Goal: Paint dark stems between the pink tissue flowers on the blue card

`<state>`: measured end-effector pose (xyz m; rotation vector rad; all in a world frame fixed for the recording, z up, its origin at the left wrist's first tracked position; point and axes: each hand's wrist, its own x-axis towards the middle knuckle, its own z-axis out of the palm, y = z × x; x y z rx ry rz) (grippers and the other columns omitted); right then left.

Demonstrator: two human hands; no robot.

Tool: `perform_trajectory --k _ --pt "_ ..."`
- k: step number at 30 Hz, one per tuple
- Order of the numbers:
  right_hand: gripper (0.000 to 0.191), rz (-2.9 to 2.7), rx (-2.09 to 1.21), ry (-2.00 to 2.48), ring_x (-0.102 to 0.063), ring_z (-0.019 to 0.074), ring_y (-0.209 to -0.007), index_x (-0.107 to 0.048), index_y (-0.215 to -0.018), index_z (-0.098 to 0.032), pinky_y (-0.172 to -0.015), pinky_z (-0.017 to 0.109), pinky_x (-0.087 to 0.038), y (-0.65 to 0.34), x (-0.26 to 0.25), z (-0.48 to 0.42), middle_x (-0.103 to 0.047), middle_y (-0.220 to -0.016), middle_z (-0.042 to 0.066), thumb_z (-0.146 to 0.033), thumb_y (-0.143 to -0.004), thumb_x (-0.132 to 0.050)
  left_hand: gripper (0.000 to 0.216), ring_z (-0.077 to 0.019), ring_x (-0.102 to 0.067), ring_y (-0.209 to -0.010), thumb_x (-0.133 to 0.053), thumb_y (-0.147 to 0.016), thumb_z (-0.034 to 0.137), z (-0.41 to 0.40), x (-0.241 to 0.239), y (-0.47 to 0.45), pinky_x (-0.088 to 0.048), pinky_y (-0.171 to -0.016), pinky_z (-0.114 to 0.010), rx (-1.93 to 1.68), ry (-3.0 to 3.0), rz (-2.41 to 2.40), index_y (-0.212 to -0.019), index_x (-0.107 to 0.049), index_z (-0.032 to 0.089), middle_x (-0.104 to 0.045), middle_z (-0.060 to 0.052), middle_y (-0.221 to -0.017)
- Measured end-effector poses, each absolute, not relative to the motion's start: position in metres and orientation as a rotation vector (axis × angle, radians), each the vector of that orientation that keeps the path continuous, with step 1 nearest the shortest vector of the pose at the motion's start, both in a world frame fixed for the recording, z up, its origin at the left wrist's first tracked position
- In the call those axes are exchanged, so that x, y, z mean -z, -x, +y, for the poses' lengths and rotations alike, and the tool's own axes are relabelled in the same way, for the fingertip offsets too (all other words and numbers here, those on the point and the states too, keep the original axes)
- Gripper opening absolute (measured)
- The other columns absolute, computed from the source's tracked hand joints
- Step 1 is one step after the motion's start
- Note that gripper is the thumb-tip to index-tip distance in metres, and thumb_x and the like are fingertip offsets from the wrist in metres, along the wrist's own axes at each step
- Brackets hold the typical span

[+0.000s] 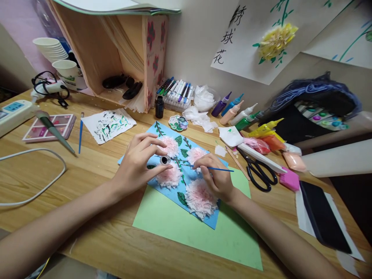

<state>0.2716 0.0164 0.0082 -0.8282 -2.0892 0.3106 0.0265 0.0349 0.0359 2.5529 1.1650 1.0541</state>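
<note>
Between the thumb and fingers of my left hand (142, 157) is a small round cap (165, 160) with something black inside, held above the picture. My right hand (216, 176) grips a thin blue paintbrush (222, 169), its tip pointing left toward the painted stems. Under both hands lies a blue sheet (207, 221) with several pink ruffled paper flowers (201, 198), green leaves (182, 198) and dark stems. A larger green sheet (188, 234) lies beneath the blue one. My right hand partly covers one flower.
Behind the picture stand a small black bottle (159, 107), a flower-shaped palette (178, 123) and several paint bottles (232, 112). Black-handled scissors (261, 174) and a black phone (324, 217) lie to the right. A paint-stained tissue (107, 124) and another brush (80, 133) lie left.
</note>
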Motion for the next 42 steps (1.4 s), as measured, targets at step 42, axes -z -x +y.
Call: perform_trajectory --k 42 --pt "0.018 -2.038 -0.386 0.904 -0.057 0.0162 -0.072 -0.054 -0.089 -0.021 -0.067 0.031 -0.047 -0.2705 -0.0084 0.0147 -0.062 -0.075 0.003 -0.017 -0.096 -0.038 0.017 -0.0240 -0.051 -0.111 -0.072 -0.078 0.032 0.0344 -0.0386 -0.0268 -0.042 -0.098 -0.045 -1.054 -2.514 1.171 -0.087 -0.063 0.021 -0.067 -0.004 -0.104"
